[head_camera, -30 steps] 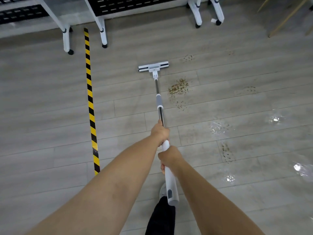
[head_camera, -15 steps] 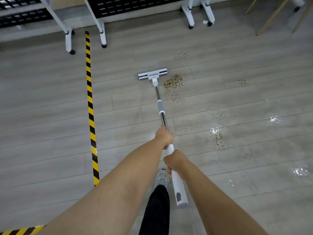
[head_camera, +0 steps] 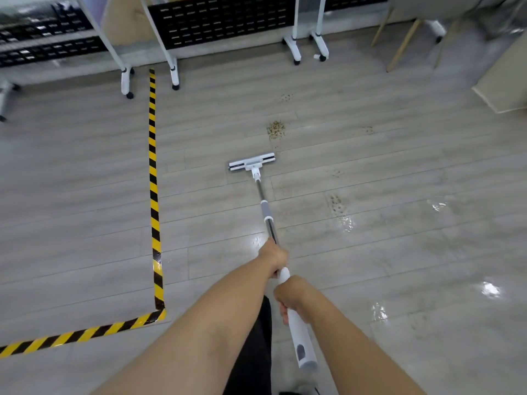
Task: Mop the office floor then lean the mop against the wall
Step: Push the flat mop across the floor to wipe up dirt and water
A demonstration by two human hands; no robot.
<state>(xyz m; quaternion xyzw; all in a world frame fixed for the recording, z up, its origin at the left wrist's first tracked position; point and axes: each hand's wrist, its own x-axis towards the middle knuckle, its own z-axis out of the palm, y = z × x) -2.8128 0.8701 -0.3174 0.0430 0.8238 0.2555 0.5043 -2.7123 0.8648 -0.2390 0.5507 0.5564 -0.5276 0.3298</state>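
The mop (head_camera: 266, 206) slants down to the grey plank floor (head_camera: 385, 260), and its flat white head (head_camera: 252, 162) lies on the boards in the middle of the scene, a little nearer than a patch of brown crumbs (head_camera: 276, 129). The left hand (head_camera: 273, 256) has its grip wrapped round the metal pole. The right hand (head_camera: 293, 295), just nearer the person, has its grip closed on the white handle, whose end sticks out below it. Yellow-and-black tape (head_camera: 154, 195) runs from far to near on the left, then turns left. Shiny wet patches (head_camera: 346, 222) lie on the right. At the far side stand white wheeled frames (head_camera: 293, 47) with black perforated panels, and wooden chair legs (head_camera: 402, 48) at the far right.
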